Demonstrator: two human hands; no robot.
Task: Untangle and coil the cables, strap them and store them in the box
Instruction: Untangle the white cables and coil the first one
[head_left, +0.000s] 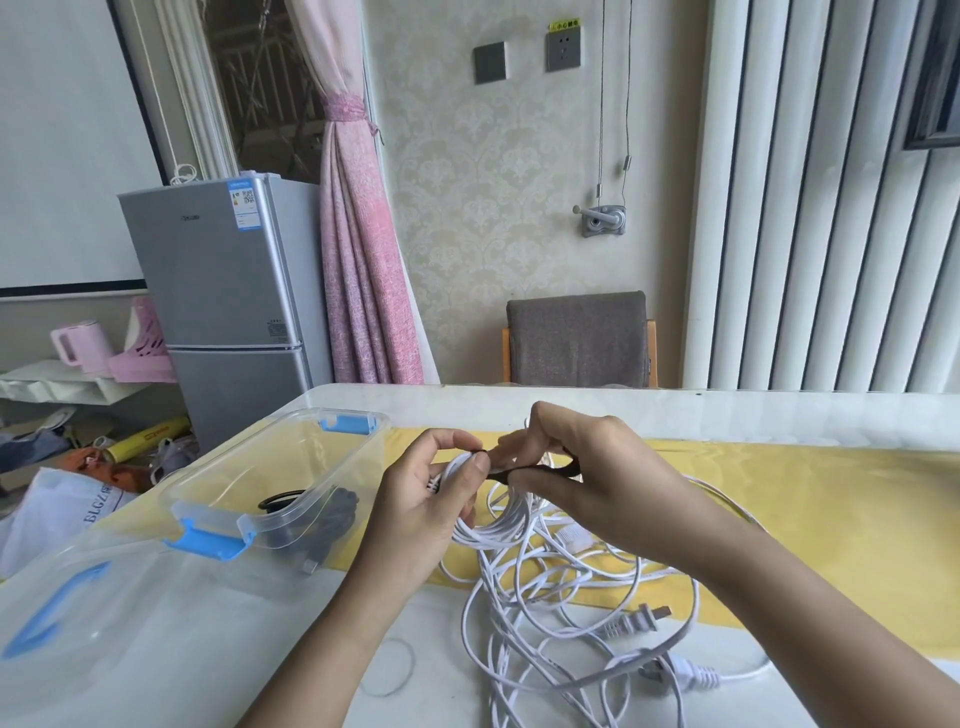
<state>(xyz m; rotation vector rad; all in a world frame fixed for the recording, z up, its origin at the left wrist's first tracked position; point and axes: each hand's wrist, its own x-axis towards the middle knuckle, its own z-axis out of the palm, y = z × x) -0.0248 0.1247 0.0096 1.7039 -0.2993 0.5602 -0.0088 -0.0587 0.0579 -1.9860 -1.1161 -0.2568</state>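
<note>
Head view is showing you working over one table (779, 410), with a single yellow cloth (841, 519) lying under and beyond your hands. One clear box (208, 488) is standing open just to the outside of your left hand (431, 499), and its one lid (130, 597) is lying nearer to you, beside your left forearm. One black cable (332, 514) is sitting coiled inside the box, so that part is looking finished. The loose white cables (545, 597) are sprawling in a tangle directly below both hands; how many separate cords are making it up is hard to tell, though two plugs are showing, one (631, 621) beneath your right wrist and another (685, 673) closer to you under your right forearm. Your left hand is gripping one small white coil (462, 465), fingers curled round it and thumb pressing on top. Your right hand (587, 467) is pinching one black strap (540, 470) that is running across to the coil at your left thumb. You are probably mid-strapping, roughly halfway overall: this bundle is waiting to be cinched and boxed, and most of the white tangle is yet to be sorted, coiled and strapped.
</note>
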